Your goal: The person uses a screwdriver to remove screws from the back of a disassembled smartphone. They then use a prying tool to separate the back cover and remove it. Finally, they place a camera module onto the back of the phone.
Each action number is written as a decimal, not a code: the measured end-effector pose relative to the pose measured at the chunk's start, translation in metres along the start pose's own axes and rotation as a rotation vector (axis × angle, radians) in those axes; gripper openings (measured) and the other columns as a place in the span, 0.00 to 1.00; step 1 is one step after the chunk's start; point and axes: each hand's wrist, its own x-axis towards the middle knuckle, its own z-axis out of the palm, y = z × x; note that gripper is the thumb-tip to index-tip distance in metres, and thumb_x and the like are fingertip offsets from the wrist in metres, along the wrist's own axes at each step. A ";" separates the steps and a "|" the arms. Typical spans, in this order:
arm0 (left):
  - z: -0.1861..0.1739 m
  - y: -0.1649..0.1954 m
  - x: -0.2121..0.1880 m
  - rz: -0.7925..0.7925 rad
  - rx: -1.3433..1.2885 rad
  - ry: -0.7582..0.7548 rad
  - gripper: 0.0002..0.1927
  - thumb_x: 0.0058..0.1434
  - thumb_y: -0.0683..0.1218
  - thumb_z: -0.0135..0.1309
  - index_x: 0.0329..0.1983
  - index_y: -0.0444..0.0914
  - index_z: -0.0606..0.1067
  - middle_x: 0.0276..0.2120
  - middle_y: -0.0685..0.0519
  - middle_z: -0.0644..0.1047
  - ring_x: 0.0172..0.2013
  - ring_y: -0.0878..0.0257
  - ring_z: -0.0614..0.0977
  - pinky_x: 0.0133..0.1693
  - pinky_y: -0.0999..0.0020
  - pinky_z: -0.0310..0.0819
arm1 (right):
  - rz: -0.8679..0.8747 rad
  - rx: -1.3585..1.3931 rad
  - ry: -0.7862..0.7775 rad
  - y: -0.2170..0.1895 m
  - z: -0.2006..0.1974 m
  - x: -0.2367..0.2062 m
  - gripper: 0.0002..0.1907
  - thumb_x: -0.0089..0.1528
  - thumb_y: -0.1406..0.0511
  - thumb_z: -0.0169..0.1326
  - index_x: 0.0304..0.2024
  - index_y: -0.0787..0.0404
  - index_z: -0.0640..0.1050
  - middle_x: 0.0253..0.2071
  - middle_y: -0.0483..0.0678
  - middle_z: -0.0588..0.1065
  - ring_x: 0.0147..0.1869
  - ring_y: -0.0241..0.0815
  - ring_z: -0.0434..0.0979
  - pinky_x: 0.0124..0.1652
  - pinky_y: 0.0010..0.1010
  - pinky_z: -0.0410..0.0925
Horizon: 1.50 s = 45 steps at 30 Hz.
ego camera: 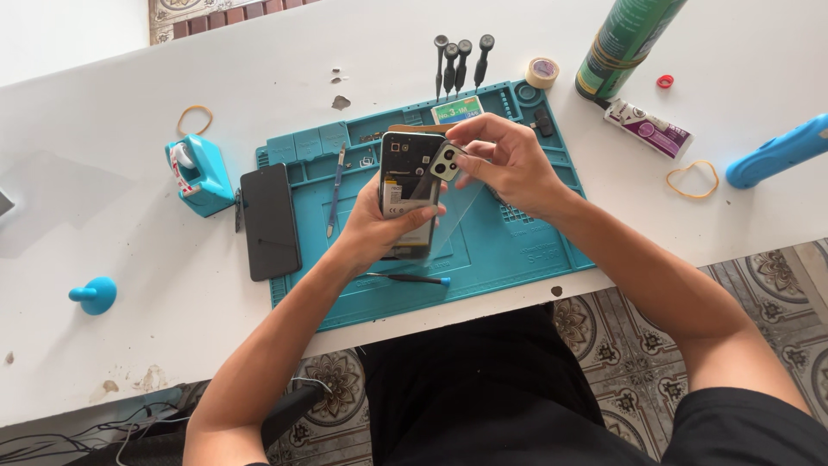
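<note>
Above the middle of the teal work mat (517, 259), the left hand (371, 229) cradled an opened phone (405, 194) from below, thumb wrapped across its lower front and fingers curled behind, so that the exposed inside faced up toward the camera and stayed steady. The right hand (509, 160) had its fingertips pinched together on a clear back cover (453, 203) at the corner with the pale camera surround, holding it tilted off the phone's right edge; the grip at one corner left the rest of the thin sheet hanging free over the mat. A small screwdriver with a blue tip (410, 279) lay on the mat just below the phone, close enough to grab, and a slim blue prying tool (335, 192) rested on the mat's left part. A dark phone (270, 222) lay face down across the mat's left edge, out of the working area. Beyond the mat's far edge stood four black screwdrivers (461, 60), with a tape roll (542, 72) and a green spray can (625, 39) to their right. A teal tape dispenser (198, 175) sat left of the mat.
</note>
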 end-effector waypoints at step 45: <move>0.003 -0.004 -0.007 -0.107 -0.008 -0.154 0.22 0.70 0.49 0.52 0.64 0.38 0.65 0.50 0.47 0.81 0.48 0.59 0.85 0.52 0.56 0.83 | -0.176 -0.155 0.123 -0.005 0.010 -0.010 0.08 0.70 0.73 0.57 0.51 0.66 0.81 0.44 0.46 0.80 0.46 0.29 0.75 0.47 0.22 0.69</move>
